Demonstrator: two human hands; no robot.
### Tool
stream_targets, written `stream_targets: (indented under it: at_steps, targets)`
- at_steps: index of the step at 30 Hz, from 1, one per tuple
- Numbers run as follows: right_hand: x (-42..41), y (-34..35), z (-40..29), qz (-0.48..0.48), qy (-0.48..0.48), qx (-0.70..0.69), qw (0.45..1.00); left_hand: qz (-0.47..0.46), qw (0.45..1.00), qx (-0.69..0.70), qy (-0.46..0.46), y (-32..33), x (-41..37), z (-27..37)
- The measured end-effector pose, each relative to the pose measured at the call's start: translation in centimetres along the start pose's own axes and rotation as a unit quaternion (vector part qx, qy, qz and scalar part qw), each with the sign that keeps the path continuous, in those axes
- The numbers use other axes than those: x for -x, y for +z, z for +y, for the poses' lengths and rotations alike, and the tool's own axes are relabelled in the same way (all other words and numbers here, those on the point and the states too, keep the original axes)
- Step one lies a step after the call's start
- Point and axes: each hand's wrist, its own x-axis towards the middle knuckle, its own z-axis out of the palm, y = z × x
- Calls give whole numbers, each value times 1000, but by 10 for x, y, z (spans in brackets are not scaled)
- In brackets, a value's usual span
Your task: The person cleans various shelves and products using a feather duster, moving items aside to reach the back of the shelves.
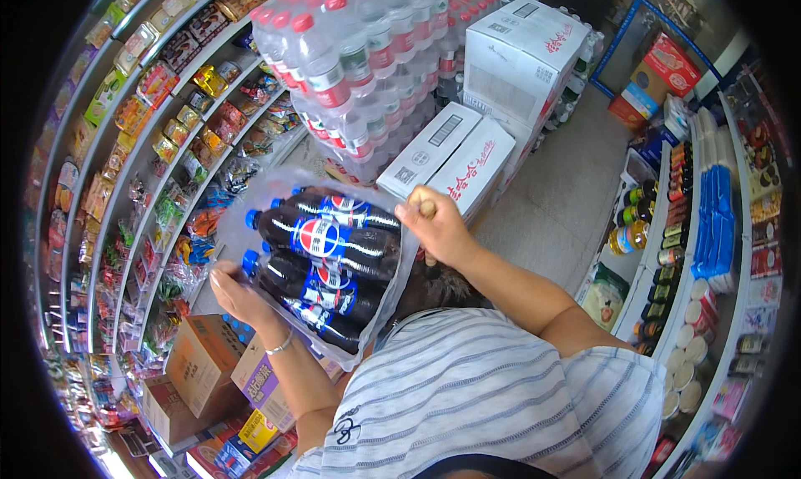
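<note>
Several dark Pepsi bottles point(338, 253) with blue caps lie in a clear plastic wrap point(250, 194) in front of my body. My left hand point(241, 294), with a bracelet at the wrist, grips the wrap at its left edge, near the caps. At the opposite edge my right hand point(441, 225) is closed around a wooden handle point(428, 208) and touches the wrap's rim. Below that fist the handle reappears, and dark bristles point(447, 285) show beneath it, so it looks like a brush. The bottles at the bottom of the bundle are partly hidden.
Shelves of packaged snacks point(188, 160) curve along the left. Wrapped red-capped bottles point(357, 59) and white cartons point(450, 153) are stacked ahead. Cardboard boxes point(206, 360) stand at the lower left. A right-hand shelf holds sauce bottles point(666, 272); grey floor point(551, 191) runs between.
</note>
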Motion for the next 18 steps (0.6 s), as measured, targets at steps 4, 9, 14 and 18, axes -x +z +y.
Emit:
stream_targets:
  at_steps: [4,9,14,18]
  targets:
    - [-22,-83,-19,63,-28,-1,998,-62,995,-27,73,91,12,19]
    - [-50,-180,-10,158,6,48,986,-148,952,-189,191,203,35,-34]
    - [-102,-271,47,233,43,86,968,-182,982,-25,-35,314,71,-112]
    - [-138,-312,88,257,106,124,953,-158,984,-25,-74,374,83,-166]
